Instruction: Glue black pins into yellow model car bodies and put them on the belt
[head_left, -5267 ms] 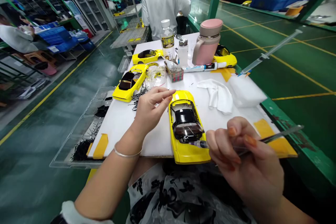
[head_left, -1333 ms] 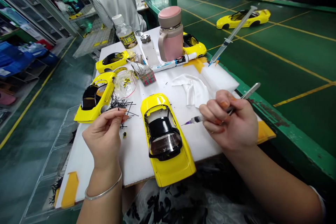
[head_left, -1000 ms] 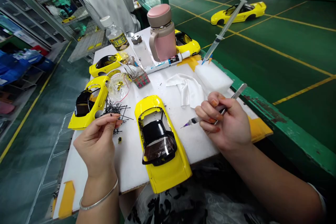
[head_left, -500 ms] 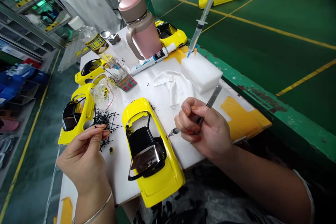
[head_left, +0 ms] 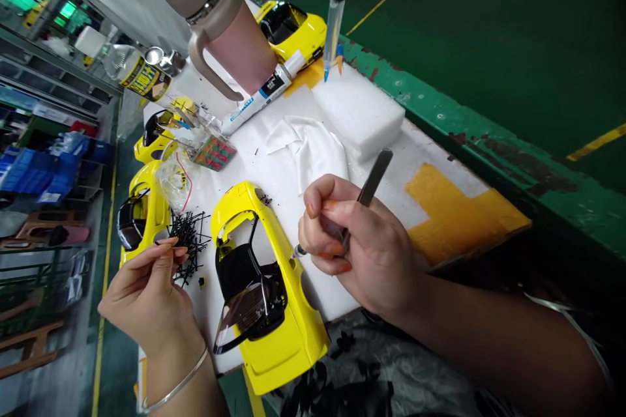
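A yellow toy car body point(head_left: 274, 319) with a black window insert lies on the white work board point(head_left: 313, 280) in front of me. My right hand point(head_left: 357, 244) grips a small syringe together with metal tweezers point(head_left: 374, 172); the syringe tip sits at the car's right side. My left hand point(head_left: 147, 287) hovers left of the car, its fingertips pinched on a thin black pin beside a pile of black pins point(head_left: 188, 238).
More yellow car bodies point(head_left: 139, 215) lie at the left and far end point(head_left: 293, 29). A pink mug point(head_left: 220, 26), a bottle point(head_left: 137, 75), a marker point(head_left: 261, 94), a white cloth point(head_left: 313, 150), a foam block point(head_left: 359, 111) and an upright syringe point(head_left: 335, 6) stand behind. A green ledge point(head_left: 489, 150) borders the right.
The view has swung left and tilted. My right hand has brought the syringe tip in against the car's side. My left hand stays pinched by the pin pile.
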Available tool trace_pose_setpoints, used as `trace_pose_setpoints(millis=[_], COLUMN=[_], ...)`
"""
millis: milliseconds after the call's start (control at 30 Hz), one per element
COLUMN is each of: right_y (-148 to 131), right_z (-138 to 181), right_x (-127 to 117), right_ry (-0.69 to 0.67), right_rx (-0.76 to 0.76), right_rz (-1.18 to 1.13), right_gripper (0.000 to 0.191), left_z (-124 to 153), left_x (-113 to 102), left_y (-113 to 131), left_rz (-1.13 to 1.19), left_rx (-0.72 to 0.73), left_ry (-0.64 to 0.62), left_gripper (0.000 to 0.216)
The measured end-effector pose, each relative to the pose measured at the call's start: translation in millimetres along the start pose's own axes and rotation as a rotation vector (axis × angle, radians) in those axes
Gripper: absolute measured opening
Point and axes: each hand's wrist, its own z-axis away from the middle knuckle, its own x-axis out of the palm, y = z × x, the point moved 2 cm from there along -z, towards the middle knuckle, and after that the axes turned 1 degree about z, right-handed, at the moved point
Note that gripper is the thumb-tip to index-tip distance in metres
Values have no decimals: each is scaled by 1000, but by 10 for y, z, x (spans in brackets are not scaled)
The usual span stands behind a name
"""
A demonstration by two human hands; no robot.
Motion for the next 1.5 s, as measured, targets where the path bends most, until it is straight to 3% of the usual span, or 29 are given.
trace_pose_setpoints(millis=[800, 1500], right_y=[1, -14], right_z=[25, 34], right_x=[-29, -42], right_ry=[44, 49], right_rx=[26, 60], right_rz=[-77, -116], right_gripper=[5, 8], left_z=[0, -20], left_x=[17, 3], left_y=[11, -84], left_rz=[-49, 7], left_rx=[-49, 7], left_ry=[-24, -9], left_gripper=[17, 18])
